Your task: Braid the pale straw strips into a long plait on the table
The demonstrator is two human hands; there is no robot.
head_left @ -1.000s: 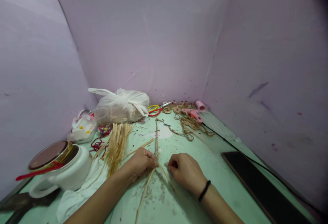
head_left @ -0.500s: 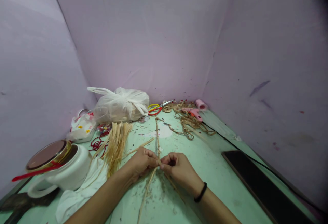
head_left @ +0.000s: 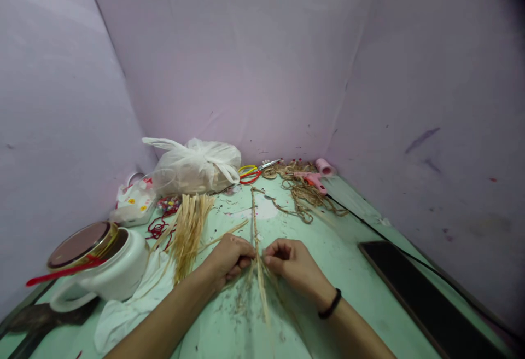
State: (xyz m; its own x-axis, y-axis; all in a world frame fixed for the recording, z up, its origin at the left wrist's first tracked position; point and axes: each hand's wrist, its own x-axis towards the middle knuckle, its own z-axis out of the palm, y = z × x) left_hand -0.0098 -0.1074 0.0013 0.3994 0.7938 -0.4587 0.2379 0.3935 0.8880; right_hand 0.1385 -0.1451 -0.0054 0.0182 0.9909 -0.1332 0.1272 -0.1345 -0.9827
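A thin raffia braid (head_left: 254,214) runs down the table toward me, its far end bent to the right. My left hand (head_left: 232,260) is closed, thumb and fingertips pinching the braid's near end. Just right of it, my right hand (head_left: 293,266) has its fingertips pinched together at the strands, and the small part between them is hard to see. Loose raffia strands (head_left: 262,296) fan out below both hands, one toward the lower right. A bundle of cut raffia (head_left: 192,233) lies left of my left hand, with a stray strand (head_left: 229,231) beside it.
White teapot (head_left: 123,271), round lid (head_left: 84,245), red stick (head_left: 61,275) and white cloth (head_left: 127,304) stand left. A plastic bag (head_left: 197,167), scissors (head_left: 254,174), jute cord (head_left: 305,197) and pink glue gun (head_left: 314,180) lie behind. At right, a dark flat slab (head_left: 410,293) and cable (head_left: 381,231).
My right hand has drawn slightly right, away from my left. A strand that crossed between the fingertips now hangs down toward me from the braid. The view has shifted slightly.
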